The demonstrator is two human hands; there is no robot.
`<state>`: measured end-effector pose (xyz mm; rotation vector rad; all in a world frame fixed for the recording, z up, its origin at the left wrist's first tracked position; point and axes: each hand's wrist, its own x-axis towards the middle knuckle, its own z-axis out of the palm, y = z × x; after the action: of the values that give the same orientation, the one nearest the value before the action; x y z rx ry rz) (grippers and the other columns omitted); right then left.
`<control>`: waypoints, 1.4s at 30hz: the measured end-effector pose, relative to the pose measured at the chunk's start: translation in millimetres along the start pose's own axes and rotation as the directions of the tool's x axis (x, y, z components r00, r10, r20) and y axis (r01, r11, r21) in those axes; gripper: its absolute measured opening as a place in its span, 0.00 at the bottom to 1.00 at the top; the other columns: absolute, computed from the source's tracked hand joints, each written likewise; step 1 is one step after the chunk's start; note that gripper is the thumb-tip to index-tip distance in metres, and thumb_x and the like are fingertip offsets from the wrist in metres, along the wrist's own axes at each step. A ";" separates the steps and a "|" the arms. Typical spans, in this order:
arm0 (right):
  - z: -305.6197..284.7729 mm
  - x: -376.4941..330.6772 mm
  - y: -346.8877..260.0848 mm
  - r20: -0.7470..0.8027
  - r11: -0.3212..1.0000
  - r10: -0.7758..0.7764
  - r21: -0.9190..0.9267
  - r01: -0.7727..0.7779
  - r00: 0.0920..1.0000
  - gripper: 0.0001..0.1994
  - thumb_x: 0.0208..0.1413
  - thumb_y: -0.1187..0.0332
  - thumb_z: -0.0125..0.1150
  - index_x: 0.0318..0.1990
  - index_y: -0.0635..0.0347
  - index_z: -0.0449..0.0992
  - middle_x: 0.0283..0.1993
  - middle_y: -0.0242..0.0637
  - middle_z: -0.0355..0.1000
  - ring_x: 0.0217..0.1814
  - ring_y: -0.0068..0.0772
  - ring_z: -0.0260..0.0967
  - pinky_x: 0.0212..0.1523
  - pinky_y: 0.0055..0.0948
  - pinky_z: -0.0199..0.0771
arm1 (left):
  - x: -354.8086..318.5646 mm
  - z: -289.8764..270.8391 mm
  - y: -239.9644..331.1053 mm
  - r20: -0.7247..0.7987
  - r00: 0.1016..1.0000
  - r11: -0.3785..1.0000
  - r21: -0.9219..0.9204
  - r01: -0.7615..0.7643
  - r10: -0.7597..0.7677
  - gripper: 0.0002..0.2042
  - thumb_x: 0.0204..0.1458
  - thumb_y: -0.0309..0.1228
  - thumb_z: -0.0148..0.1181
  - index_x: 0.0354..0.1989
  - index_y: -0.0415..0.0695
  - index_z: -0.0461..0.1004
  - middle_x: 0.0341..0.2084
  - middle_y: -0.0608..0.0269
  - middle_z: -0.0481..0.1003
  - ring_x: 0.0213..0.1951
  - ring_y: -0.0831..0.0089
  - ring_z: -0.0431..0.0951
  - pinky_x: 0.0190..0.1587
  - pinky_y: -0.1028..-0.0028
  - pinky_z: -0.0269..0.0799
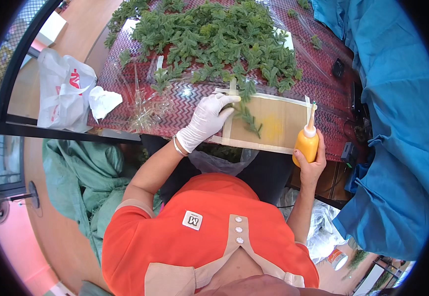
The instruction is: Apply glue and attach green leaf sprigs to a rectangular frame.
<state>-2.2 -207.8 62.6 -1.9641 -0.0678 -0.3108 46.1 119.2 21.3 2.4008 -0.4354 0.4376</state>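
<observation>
- The step in hand looks like laying a green sprig (248, 118) onto a tan cardboard sheet (278, 121) that lies at the near edge of the table (195, 96), with a yellowish smear (272, 127) on the sheet just right of the sprig
- The left hand (207, 118), in a white glove, rests fingers-down on the left end of the sheet, fingertips pinching or pressing the top of the sprig; which of the two is hard to tell from this angle
- The right hand (312, 165), bare, is wrapped around a yellow squeeze bottle (306, 143), held upright just off the sheet's right end, nozzle pointing up
- Judging from this, the next move calls for keeping the sprig flat and steady with the gloved fingers while the bottle tips over so its nozzle meets the sheet
- Containers: the bottle appears full of yellow-orange liquid; a white plastic bag (64, 91) sits at the table's left end, contents hidden; a clear plastic bag (222, 160) hangs below the table edge with green bits inside, probably trimmings
- A large heap of loose sprigs (214, 37) covers the far side of the table, and a blue cloth (397, 113) drapes along the right
</observation>
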 end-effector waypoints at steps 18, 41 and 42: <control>-19.3 -8.3 -17.3 0.130 0.989 0.020 -0.149 -0.001 0.991 0.39 0.39 0.77 0.77 0.65 0.59 0.70 0.63 0.43 0.72 0.60 0.44 0.72 0.62 0.36 0.70 | -25.1 -1.3 59.7 -0.005 0.981 0.973 0.129 -0.192 0.194 0.27 0.48 0.29 0.63 0.61 0.46 0.68 0.58 0.59 0.70 0.62 0.57 0.67 0.64 0.57 0.60; -19.4 -17.0 -16.7 0.151 0.988 0.071 -0.147 -0.049 0.986 0.39 0.40 0.76 0.77 0.65 0.57 0.70 0.63 0.42 0.72 0.59 0.44 0.72 0.61 0.35 0.71 | -57.3 13.6 54.6 -0.186 0.968 0.985 0.013 -0.170 0.169 0.21 0.45 0.26 0.66 0.52 0.49 0.75 0.55 0.59 0.72 0.58 0.59 0.71 0.60 0.58 0.62; -19.7 -17.5 -16.7 0.149 0.988 0.075 -0.147 -0.053 0.986 0.39 0.40 0.76 0.77 0.65 0.57 0.70 0.63 0.42 0.72 0.59 0.43 0.72 0.61 0.35 0.71 | -54.2 12.7 55.9 -0.158 0.974 0.986 -0.016 -0.165 0.160 0.22 0.45 0.27 0.66 0.53 0.49 0.75 0.54 0.60 0.72 0.57 0.59 0.71 0.60 0.58 0.63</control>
<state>-25.9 -217.3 80.5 -2.1259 -0.0841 -0.1240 -22.7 80.6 19.8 2.2910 -0.5659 0.6824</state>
